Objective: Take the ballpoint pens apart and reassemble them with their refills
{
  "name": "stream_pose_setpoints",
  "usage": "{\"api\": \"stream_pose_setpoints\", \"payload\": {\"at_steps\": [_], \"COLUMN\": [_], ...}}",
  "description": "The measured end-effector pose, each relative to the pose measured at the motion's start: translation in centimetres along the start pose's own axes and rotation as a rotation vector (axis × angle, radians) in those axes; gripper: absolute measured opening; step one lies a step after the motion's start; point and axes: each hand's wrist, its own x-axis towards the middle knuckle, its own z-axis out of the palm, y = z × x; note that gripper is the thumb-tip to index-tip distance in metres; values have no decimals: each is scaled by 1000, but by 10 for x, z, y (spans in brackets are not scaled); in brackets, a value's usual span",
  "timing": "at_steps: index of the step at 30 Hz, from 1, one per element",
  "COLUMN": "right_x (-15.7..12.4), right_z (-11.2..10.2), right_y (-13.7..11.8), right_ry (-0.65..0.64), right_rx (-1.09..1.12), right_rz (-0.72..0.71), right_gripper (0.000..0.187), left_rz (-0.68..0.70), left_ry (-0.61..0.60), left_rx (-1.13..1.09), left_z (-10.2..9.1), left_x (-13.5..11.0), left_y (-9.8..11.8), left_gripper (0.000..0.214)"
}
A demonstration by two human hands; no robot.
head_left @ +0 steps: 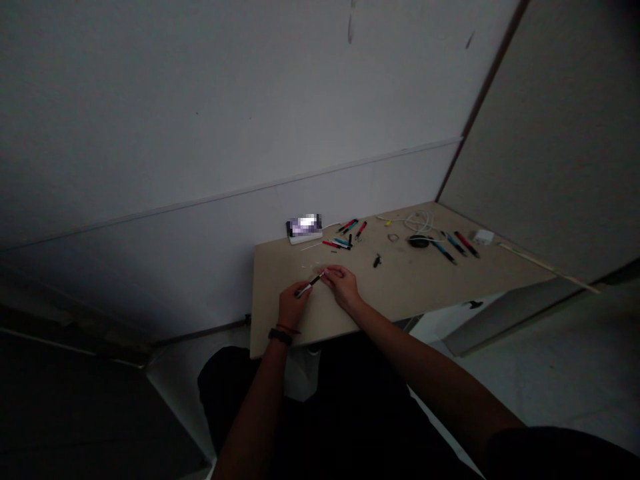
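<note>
A slim pen [315, 280] with dark and pale parts slants up to the right above the desk. My left hand [293, 303], closed, grips its lower end. At the upper end my right hand [343, 285] is closed in a pinch; whether the fingertips hold a separate small part there is too small to tell. Just beyond the hands lie small clear bits [315, 266] on the desk [370, 293]. Farther back are red pen parts [331, 244], blue pen parts [342, 242] and a thin white stick [311, 247].
A lit phone [305, 227] leans at the wall on a white base. Rightward lie a small black clip-like object [377, 261], a dark oval object [419, 241], a coiled white cable [423, 221], blue and red pens [467, 244], a white adapter [483, 237] and a long thin strip [547, 265] past the edge.
</note>
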Motion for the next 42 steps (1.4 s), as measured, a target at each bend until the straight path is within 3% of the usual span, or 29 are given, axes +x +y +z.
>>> {"api": "stream_pose_setpoints", "payload": {"at_steps": [11, 17, 23, 31, 42], "right_x": [-3, -3, -5, -17, -20], "right_z": [0, -3, 0, 6, 7], "right_y": [-1, -3, -7, -15, -13], "right_ry": [-134, -180, -174, -215, -219], "right_rx": [-118, -205, -228, -417, -781], "right_rz": [62, 61, 40, -61, -230], "right_gripper": [49, 37, 40, 52, 54], "left_rz": [13, -7, 5, 39, 103], "left_ry": [-7, -54, -95, -91, 47], "left_rx": [-21, -66, -60, 3, 201], "left_z": [-4, -7, -7, -6, -7], "left_x": [2, 0, 0, -2, -5], "left_y": [4, 8, 10, 10, 4], "left_gripper": [24, 30, 32, 30, 21]}}
